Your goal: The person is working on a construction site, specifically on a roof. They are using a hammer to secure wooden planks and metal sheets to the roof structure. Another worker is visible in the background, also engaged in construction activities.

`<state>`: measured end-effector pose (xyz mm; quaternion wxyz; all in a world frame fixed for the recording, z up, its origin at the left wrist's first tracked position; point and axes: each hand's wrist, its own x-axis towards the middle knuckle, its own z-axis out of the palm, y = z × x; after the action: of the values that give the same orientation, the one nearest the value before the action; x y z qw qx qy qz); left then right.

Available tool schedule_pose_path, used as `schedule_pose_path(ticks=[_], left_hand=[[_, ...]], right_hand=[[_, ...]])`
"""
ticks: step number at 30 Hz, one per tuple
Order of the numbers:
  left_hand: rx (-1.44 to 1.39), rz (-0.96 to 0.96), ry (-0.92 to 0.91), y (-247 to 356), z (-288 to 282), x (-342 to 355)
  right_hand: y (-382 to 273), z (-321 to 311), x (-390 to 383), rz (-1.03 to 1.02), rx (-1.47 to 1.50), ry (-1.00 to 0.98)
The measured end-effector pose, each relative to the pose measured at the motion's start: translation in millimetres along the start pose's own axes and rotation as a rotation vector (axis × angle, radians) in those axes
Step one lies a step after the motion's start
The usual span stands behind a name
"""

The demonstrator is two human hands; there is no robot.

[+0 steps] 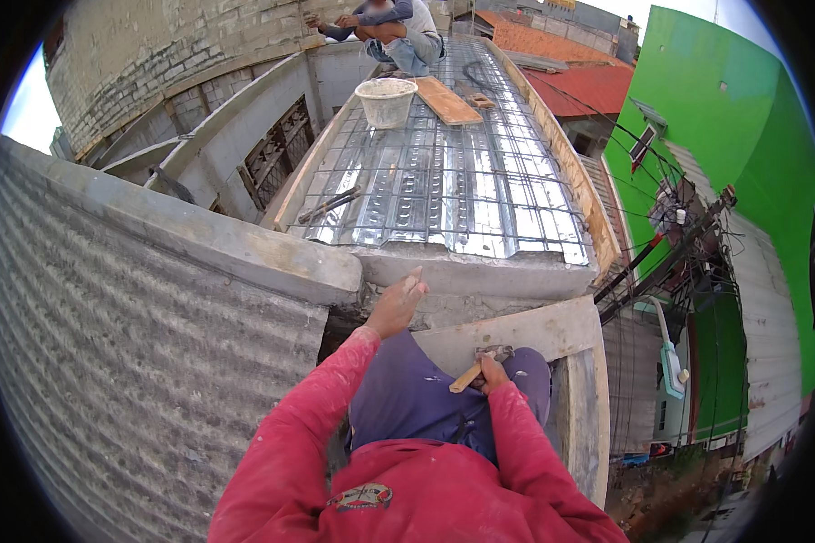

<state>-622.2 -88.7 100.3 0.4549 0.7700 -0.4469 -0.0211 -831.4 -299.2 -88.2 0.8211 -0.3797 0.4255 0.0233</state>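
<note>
My left hand [398, 303] is raised just in front of the pale concrete edge [453, 274], its dusty fingers stretched out. My right hand [493, 371], by my right knee, grips a hammer [470, 374] with a pale wooden handle and a metal head. Beneath my legs lies a pale board frame [563, 321]. Beyond the edge, a steel mesh grid [453, 190] rests on shiny ribbed metal decking [516, 208], with a long dark metal tool [329, 204] on it at the left.
A co-worker [394, 36] squats at the far end near a white bucket [385, 109] and a wooden plank [445, 101]. Corrugated roofing [145, 344] lies to my left. On the right are a drop, tangled cables [688, 235], a street lamp [670, 366] and a green wall [697, 90].
</note>
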Motion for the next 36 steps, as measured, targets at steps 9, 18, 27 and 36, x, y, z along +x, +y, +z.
schedule_pose_path(ticks=[9, 18, 27, 36], left_hand=[[-0.001, -0.200, -0.092, -3.7, 3.6, -53.1], [0.032, -0.307, 0.084, -16.3, 29.2, -128.0], [0.063, -0.293, 0.092, -18.6, 27.1, -123.4], [0.073, -0.365, 0.061, -5.2, 24.9, -129.0]], right_hand=[[-1.8, 0.6, -3.1, 0.010, 0.068, -0.016], [-4.2, 1.6, -2.1, 0.027, 0.145, -0.002], [1.9, 0.7, 1.6, -0.013, 0.255, -0.126], [5.9, 10.6, -15.5, 0.021, 0.223, -0.023]])
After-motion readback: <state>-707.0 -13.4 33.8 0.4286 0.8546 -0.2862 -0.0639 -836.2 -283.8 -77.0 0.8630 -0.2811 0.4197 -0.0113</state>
